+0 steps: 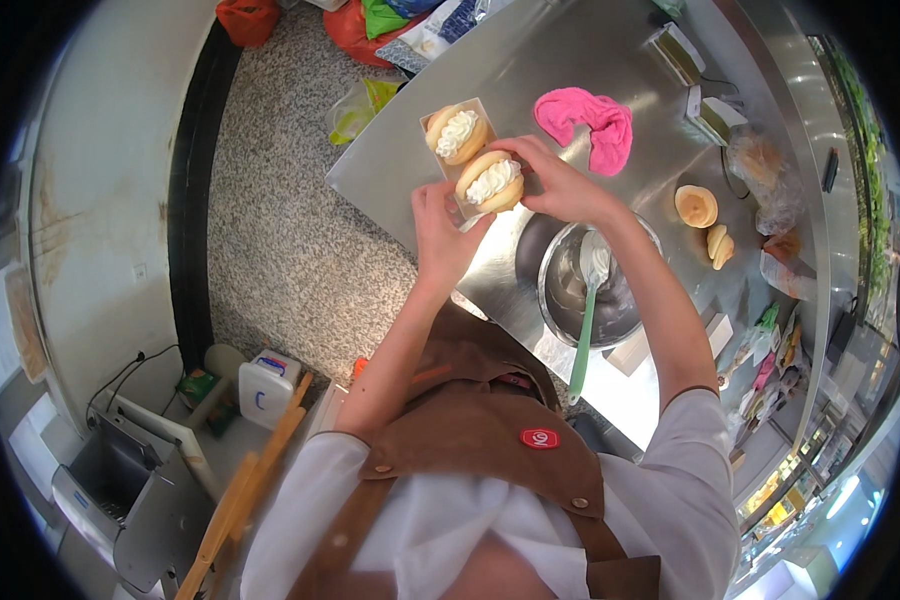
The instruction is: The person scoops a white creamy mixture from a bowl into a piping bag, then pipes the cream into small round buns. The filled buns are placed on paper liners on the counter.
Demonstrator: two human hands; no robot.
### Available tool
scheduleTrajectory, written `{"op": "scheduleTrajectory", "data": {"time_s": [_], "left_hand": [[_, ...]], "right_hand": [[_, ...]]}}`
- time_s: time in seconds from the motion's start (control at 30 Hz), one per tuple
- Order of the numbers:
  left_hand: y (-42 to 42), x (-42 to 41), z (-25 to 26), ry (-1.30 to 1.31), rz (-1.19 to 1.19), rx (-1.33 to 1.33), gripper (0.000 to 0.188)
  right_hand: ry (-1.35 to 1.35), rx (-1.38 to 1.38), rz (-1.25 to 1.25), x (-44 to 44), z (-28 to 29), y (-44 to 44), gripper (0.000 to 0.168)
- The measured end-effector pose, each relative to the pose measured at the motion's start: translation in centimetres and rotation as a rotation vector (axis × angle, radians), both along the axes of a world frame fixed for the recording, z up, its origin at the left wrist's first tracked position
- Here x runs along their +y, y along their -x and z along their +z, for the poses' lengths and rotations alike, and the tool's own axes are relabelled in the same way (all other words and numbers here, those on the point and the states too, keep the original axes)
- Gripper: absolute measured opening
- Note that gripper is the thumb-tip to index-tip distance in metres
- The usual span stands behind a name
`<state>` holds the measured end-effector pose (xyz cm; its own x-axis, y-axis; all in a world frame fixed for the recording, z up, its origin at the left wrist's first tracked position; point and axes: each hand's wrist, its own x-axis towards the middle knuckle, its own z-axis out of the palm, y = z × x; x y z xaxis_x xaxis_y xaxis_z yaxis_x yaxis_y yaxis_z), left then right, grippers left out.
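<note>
A split bun filled with piped white cream [490, 182] lies between my two hands, over the near part of an open box [479, 109]. My left hand [447, 229] touches the bun and the box from the left and below. My right hand [559, 180] has its fingers and thumb around the bun's right side. A second cream-filled bun [457, 136] sits in the far part of the box. Nearer my body stands a steel mixing bowl [544, 307] with cream remains, and a spatula with a green handle [585, 337] rests across its rim.
A pink cloth [596, 124] lies on the steel table [390, 161] beyond my right hand. Two more pieces of bun [696, 206] [720, 247] are to the right, near plastic-wrapped items [765, 176]. Bags [360, 34] stand past the table's far left edge.
</note>
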<state>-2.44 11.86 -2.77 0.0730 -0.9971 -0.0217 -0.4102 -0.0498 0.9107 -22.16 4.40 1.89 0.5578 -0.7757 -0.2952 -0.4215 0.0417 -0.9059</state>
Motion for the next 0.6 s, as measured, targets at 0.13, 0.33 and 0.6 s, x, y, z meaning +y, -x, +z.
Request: {"op": "scheduleTrajectory", "data": {"time_s": [0.13, 0.33, 0.6], "left_hand": [[0.0, -0.1, 0.0, 0.002, 0.002, -0.009, 0.057], [0.1, 0.0, -0.2, -0.024, 0.029, 0.024, 0.055], [0.4, 0.0, -0.2, -0.003, 0.041, -0.004, 0.054]], "right_hand": [[-0.031, -0.021, -0.039, 0.0, -1.1, 0.1, 0.073], [-0.025, -0.039, -0.068, 0.0, -1.6, 0.1, 0.069], [-0.062, -0.009, -0.161, 0.7, -1.7, 0.6, 0.075]]}}
